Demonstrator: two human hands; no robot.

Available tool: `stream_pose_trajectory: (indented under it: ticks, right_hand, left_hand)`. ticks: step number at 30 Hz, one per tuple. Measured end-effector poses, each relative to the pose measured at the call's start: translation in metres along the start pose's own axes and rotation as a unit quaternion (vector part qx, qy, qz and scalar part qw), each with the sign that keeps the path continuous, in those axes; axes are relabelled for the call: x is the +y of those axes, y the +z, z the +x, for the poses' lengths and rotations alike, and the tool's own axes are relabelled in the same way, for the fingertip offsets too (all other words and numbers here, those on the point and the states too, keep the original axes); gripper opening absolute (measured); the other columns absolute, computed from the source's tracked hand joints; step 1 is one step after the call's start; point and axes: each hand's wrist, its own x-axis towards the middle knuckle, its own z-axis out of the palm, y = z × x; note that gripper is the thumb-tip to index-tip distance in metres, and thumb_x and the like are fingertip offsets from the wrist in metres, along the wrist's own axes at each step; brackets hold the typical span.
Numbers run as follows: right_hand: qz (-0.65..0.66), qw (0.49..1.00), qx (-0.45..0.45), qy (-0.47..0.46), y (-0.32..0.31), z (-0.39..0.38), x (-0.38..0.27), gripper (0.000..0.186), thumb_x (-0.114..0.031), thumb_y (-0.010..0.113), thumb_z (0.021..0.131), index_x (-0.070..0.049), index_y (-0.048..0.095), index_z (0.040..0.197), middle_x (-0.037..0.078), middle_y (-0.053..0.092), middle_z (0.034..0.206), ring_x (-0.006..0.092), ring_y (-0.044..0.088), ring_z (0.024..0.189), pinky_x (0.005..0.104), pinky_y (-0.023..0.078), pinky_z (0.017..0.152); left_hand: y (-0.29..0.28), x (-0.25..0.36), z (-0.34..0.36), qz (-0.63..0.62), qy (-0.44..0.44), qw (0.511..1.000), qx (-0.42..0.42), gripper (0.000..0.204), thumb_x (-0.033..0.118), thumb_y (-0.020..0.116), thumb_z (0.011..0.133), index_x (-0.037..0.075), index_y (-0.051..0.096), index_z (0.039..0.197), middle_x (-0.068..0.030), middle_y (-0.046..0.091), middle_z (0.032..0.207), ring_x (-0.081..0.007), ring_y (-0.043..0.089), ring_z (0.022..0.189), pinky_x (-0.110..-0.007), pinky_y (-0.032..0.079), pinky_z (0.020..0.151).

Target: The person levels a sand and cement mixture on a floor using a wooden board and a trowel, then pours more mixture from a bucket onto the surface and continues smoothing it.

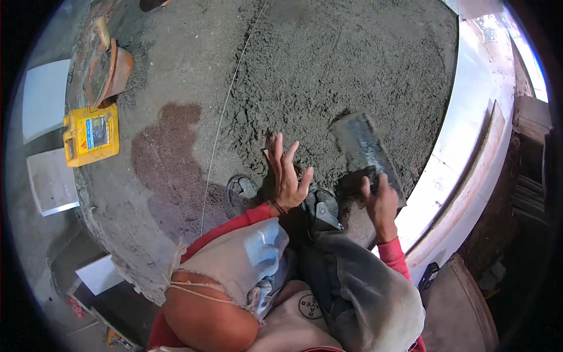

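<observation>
My right hand (pixel 382 205) is closed on the handle of a rectangular plastering trowel (pixel 360 141), whose cement-smeared blade lies at the surface of the grey mortar (pixel 328 64). The handle is mostly hidden behind the fingers. Over the near edge of the mortar, my left hand (pixel 287 183) has its fingers stretched and spread, holding nothing. Whether its fingertips touch the mortar I cannot tell. A thin string (pixel 227 97) runs along the left side of the mortar bed.
At the left stand a yellow jug (pixel 92 136) and a mortar-coated bucket (pixel 122 73). A dark damp patch (pixel 167 141) marks the slab. White tiles (pixel 451 158) border the mortar on the right; several loose tiles (pixel 44 97) lie far left. My shoes (pixel 324 211) are close to the mortar.
</observation>
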Motion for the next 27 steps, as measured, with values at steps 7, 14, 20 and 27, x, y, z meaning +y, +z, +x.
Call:
stream_pose_trajectory:
  ticks: [7, 14, 20, 27]
  right_hand:
    - [0.030, 0.978, -0.168, -0.117, 0.022, 0.012, -0.055, 0.042, -0.045, 0.059, 0.093, -0.004, 0.052, 0.094, 0.025, 0.060, 0.059, 0.0459, 0.061, 0.054, 0.0529, 0.049, 0.049]
    - [0.176, 0.936, -0.281, -0.119, 0.011, 0.040, -0.056, 0.045, -0.039, 0.061, 0.092, 0.002, 0.059, 0.109, 0.031, 0.064, 0.078, 0.0476, 0.065, 0.072, 0.0495, 0.052, 0.066]
    - [0.404, 0.834, -0.358, 0.110, -0.042, 0.079, -0.038, 0.033, -0.028, 0.064, 0.093, 0.001, 0.067, 0.110, 0.000, 0.059, 0.066, 0.0061, 0.052, 0.057, 0.0265, 0.043, 0.053]
    - [0.407, 0.912, -0.042, 0.007, -0.120, 0.197, -0.031, 0.031, -0.028, 0.058, 0.097, -0.001, 0.064, 0.112, -0.003, 0.055, 0.067, 0.0036, 0.047, 0.056, 0.0229, 0.036, 0.050]
  left_hand:
    - [0.021, -0.008, -0.003, -0.030, -0.041, 0.997, 0.063, 0.061, 0.026, 0.048, 0.098, -0.002, 0.026, 0.146, -0.0297, 0.017, 0.157, -0.0479, 0.015, 0.146, -0.064, 0.006, 0.115]
    - [0.017, 0.012, 0.025, -0.038, 0.027, 0.995, 0.093, 0.048, 0.026, 0.051, 0.098, 0.003, 0.042, 0.140, -0.0277, 0.025, 0.156, -0.0457, 0.022, 0.145, -0.063, 0.010, 0.116]
    - [-0.008, 0.046, 0.074, -0.128, 0.114, 0.982, 0.076, 0.053, 0.035, 0.052, 0.098, 0.004, 0.042, 0.140, -0.0294, 0.021, 0.158, -0.0443, 0.015, 0.149, -0.064, -0.007, 0.115]
    - [-0.066, 0.015, 0.068, -0.147, 0.101, 0.978, 0.103, 0.055, 0.037, 0.048, 0.100, 0.001, 0.041, 0.140, -0.0290, 0.024, 0.157, -0.0430, 0.022, 0.147, -0.058, 0.003, 0.118]
